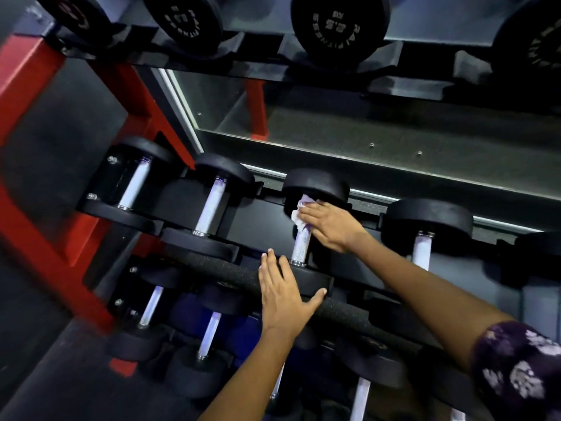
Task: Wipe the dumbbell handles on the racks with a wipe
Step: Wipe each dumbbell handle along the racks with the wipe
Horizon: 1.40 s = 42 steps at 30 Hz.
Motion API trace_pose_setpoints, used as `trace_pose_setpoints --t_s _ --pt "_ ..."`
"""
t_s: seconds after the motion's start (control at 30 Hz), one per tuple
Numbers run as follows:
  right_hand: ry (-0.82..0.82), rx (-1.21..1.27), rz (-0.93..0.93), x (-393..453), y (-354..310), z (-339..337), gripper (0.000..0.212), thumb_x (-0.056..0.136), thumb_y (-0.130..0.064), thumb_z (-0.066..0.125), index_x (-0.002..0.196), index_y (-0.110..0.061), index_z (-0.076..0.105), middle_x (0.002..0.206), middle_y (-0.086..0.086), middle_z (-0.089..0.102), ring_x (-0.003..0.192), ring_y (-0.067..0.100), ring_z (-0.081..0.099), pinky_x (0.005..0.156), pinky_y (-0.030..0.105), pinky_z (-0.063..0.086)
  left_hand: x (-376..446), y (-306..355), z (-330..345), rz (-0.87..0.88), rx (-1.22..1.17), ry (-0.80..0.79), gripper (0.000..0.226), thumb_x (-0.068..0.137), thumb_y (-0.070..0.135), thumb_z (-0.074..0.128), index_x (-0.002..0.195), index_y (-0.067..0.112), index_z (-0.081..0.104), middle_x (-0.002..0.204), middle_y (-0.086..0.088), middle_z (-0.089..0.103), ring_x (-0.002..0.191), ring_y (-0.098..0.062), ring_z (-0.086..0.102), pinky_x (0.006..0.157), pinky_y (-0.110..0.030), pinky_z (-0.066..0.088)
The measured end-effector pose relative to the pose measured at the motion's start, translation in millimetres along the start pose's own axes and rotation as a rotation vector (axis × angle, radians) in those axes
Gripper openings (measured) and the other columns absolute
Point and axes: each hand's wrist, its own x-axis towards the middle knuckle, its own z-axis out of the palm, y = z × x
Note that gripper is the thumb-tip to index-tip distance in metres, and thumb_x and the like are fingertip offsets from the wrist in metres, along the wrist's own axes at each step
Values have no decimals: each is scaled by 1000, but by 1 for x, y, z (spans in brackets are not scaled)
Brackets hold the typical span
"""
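Upper part of handle (300, 244) hidden under wipe (299, 212) and right hand (329, 227). Top-shelf dumbbells (337, 25) cropped by frame edge; weight lettering blurred. Bottom-tier dumbbells (209, 335) dim, partly behind left forearm.

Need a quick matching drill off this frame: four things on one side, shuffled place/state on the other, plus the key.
Things:
1. wipe
2. left hand
3. right hand
4. rack upright

Place or state:
A. flat on the near head of the dumbbell being wiped
B. red, at the left of the view
C. wrapped round the far end of a dumbbell handle
D. holding the wipe against the handle

Pairs: 1-C, 2-A, 3-D, 4-B
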Motion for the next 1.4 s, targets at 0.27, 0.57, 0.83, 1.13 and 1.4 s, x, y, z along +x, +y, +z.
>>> trace_pose_setpoints --t_s 0.27,0.57,0.83,1.13,1.4 --pt "-148 -52 -69 0 -2 -5 72 79 -5 45 147 -17 24 155 1 19 145 13 10 117 31 -4 -2 -1 0 8 15 -24 101 69 69 68 126 -11 49 136 -34 46 127 -46 47 102 -55 38" --pt "-243 -60 -165 7 -21 -14 45 88 -2 42 130 -14 52 138 5 47 135 20 36 116 30 6 -4 3 -9 -24 -67 -59 104 80 64 63 145 -9 28 154 -31 18 146 -41 13 118 -45 7" --pt "-397 -500 -264 18 -33 -1 31 96 -12 32 122 -13 50 123 4 54 126 26 43 117 40 7 -6 5 -15 -36 -124 -86 106 85 68 52 151 -4 11 159 -25 0 148 -35 -5 119 -40 -5" --pt "-429 -507 -256 19 -44 -5 40 93 -15 44 133 -15 40 132 3 47 130 25 37 116 44 1 -6 5 -15 -37 -148 -86 106 85 68 51 151 -5 10 159 -25 -2 148 -34 -7 118 -39 -8" --pt "-369 -566 -203 30 -39 -8 33 96 -15 39 128 -15 46 127 1 53 125 24 42 117 46 -1 -8 4 -15 -25 -146 -66 105 85 66 54 150 -6 14 158 -26 2 148 -36 -3 117 -39 -7"
